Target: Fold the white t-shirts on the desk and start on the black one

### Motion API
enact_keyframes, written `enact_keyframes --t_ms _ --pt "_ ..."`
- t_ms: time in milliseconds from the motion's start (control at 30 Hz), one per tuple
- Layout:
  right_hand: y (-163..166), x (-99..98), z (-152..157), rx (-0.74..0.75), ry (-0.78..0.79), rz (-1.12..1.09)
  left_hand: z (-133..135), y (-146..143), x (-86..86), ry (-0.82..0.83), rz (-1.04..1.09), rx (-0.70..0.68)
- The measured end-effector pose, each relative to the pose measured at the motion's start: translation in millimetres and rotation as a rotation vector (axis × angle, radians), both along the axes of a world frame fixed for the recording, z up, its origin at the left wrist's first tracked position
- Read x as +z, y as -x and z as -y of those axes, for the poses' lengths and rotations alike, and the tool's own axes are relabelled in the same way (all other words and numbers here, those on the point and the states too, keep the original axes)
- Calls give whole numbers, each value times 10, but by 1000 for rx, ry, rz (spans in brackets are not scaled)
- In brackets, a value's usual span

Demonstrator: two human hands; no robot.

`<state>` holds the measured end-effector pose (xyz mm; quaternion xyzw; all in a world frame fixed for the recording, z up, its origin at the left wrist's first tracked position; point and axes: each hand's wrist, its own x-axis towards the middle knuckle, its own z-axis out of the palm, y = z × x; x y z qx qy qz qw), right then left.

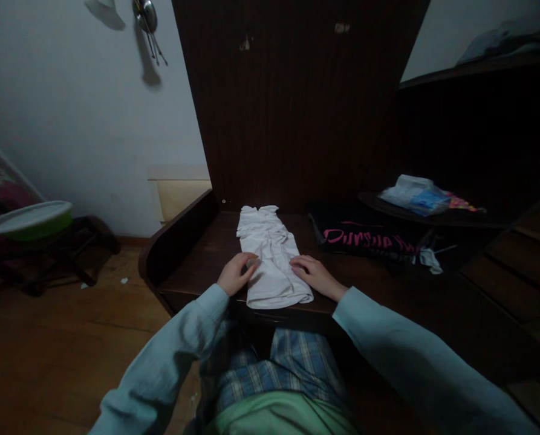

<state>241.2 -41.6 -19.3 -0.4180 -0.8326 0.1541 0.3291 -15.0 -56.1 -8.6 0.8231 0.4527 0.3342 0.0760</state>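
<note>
Desk (208, 257) backing onto dark panel (297, 115). White cloth (274, 260) lying on it, reaching front edge, between left hand (236, 273) and right hand (317, 275), each touching nearer side, curving loosely, unclenched.

- Right of the frame's centre, on a folded black cloth (317, 226), large pink letters (349, 237) run in a row; the first word looks like "Pursue" (its opening letter could equally be taken for a "D").
- After it, on the same black cloth, a second pink word starts with what may be a "K" or an "H"; the rest is too dim and blurred to read.
- Just beneath that row, smaller greyish letters (378, 254) show, too faint to make out.
- Farther right, on the shelf (471, 220), a white-and-blue plastic pack (415, 196) has no marking sharp enough to read.
</note>
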Motion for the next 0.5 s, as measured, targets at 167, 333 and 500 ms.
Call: enact_keyframes --t_ms 167,333,500 --pt "61 217 273 52 99 105 457 -159 32 80 -156 -100" --pt "182 349 389 189 -67 375 489 -227 -3 91 -204 -47" --pt "300 445 440 28 -45 339 553 -333 -5 39 -272 53"
